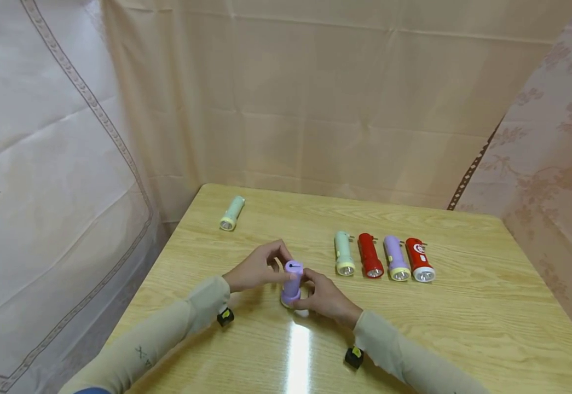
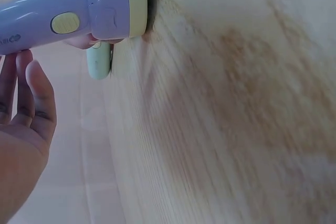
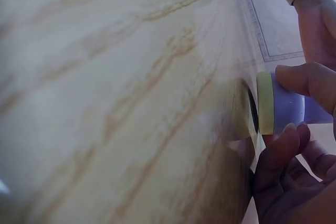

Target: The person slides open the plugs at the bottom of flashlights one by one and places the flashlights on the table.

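A purple flashlight (image 1: 292,284) with a pale yellow rim stands lens end down at the wooden tabletop, leaning slightly. Its yellow switch (image 2: 65,23) shows in the left wrist view. My left hand (image 1: 258,268) holds it near the top, thumb on the near side and fingers at its side. Lower down, by the wide head, my right hand (image 1: 329,298) grips it between thumb and fingers. The right wrist view shows the yellow rim (image 3: 265,103) close to the table, with the right thumb on the purple head. Whether the rim fully touches the wood I cannot tell.
To the right lie a mint flashlight (image 1: 344,253), a red one (image 1: 370,255), a purple one (image 1: 396,258) and a red-and-white one (image 1: 420,260) in a row. Another mint flashlight (image 1: 232,212) lies at the back left. Cloth curtains (image 1: 315,109) surround the table (image 1: 487,306).
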`<action>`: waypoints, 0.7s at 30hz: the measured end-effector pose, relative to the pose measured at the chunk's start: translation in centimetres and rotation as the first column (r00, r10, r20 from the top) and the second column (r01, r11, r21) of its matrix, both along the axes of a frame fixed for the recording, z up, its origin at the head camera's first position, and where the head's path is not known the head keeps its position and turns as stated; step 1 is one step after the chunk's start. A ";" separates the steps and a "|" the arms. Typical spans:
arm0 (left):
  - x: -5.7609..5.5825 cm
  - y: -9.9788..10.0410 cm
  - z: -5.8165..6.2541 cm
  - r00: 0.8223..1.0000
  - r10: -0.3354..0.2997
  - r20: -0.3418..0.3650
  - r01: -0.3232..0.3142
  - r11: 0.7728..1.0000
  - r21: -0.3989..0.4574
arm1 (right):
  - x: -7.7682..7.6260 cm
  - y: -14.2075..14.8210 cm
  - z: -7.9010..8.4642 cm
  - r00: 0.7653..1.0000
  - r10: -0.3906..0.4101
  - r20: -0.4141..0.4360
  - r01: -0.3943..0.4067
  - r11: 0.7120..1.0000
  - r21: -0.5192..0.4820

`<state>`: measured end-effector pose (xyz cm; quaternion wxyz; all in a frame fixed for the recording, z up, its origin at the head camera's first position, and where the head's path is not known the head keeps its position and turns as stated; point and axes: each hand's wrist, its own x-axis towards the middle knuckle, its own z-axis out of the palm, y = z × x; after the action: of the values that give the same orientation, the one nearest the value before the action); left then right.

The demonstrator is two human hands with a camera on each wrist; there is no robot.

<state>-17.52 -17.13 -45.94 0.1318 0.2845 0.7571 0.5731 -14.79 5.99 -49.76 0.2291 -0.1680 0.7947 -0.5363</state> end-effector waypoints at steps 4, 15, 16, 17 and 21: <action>0.2 0.0 -0.2 1.000 -0.029 0.004 0.029 0.999 0.024 | 0.1 0.0 0.0 1.000 -0.009 0.002 0.009 1.000 0.004; 0.6 0.1 -0.3 0.999 -0.046 0.022 0.045 0.998 0.040 | 0.1 0.1 0.0 0.997 -0.004 -0.080 0.009 0.999 0.053; 0.6 0.1 -0.3 0.999 -0.047 0.024 0.046 0.998 0.040 | 0.1 0.1 -0.1 0.996 -0.001 -0.084 0.005 0.999 0.053; 0.6 0.1 -0.3 0.999 -0.049 0.025 0.048 0.998 0.039 | 0.1 0.0 -0.1 0.996 0.000 -0.084 0.004 0.999 0.050; 0.7 -0.1 -0.3 0.998 -0.055 0.033 0.054 0.998 0.029 | 0.2 0.0 -0.1 0.997 0.004 -0.073 0.000 0.999 0.049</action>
<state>-16.85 -17.21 -46.25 0.1562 0.2974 0.7386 0.5845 -14.56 5.95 -49.84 0.2046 -0.1824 0.8153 -0.5100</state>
